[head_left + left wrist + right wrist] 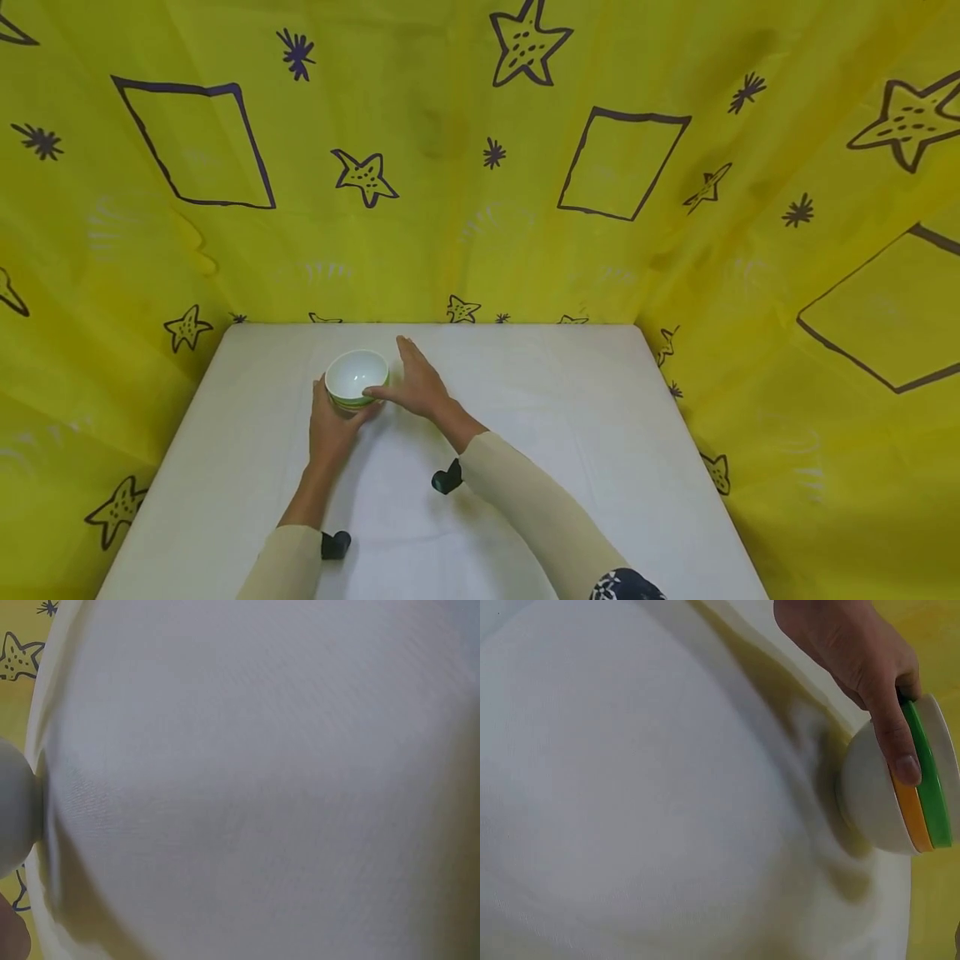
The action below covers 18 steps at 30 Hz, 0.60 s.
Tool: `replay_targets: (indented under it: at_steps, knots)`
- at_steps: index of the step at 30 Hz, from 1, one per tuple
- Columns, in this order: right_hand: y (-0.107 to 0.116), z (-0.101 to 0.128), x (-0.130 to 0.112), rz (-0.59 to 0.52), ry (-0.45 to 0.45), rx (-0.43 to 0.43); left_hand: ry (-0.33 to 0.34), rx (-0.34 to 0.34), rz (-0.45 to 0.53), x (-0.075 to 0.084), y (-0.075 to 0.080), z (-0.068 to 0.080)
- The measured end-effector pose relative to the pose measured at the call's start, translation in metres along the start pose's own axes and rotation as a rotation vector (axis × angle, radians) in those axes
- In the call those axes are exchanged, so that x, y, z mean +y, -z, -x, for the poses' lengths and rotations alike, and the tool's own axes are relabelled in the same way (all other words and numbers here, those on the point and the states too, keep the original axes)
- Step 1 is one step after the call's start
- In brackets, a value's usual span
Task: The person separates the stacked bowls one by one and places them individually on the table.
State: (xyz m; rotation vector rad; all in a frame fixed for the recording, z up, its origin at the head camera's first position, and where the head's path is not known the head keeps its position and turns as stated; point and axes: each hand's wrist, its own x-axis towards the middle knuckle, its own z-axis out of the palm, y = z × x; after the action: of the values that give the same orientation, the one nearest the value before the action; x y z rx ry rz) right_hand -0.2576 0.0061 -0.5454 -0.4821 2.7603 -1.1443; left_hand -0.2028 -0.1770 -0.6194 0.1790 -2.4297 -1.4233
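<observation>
A small white bowl (pixel 354 373) with green and orange bands under its rim stands upright on the white table (pixel 525 400), toward the far left. My left hand (pixel 330 421) grips the bowl's near side, fingers curled round its wall. The right wrist view shows the bowl (pixel 870 802) with that left hand (pixel 847 645) laying a digit along its banded wall. My right hand (pixel 414 383) lies just right of the bowl with fingers straight and its thumb at the rim. In the left wrist view the bowl (pixel 11 802) is only a blur at the left edge.
Yellow cloth (pixel 480 208) printed with stars and squares hangs behind and on both sides of the table. The table's far edge runs close behind the bowl. Black wrist camera mounts (pixel 447 479) (pixel 335 544) sit on both sleeved forearms.
</observation>
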Motion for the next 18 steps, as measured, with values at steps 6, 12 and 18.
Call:
replay_targets:
  at_steps: [6, 12, 18]
  knots:
    - [-0.008, -0.004, -0.005, -0.026, 0.004, -0.011, -0.026, 0.014, 0.039, -0.003, -0.001, -0.003]
    - [-0.011, -0.006, -0.007, -0.014, 0.038, -0.042, 0.002, -0.002, 0.029, 0.000, -0.001, -0.003]
    - [-0.012, -0.008, -0.008, -0.008, 0.049, -0.052, 0.022, -0.026, 0.031, 0.003, 0.000, -0.005]
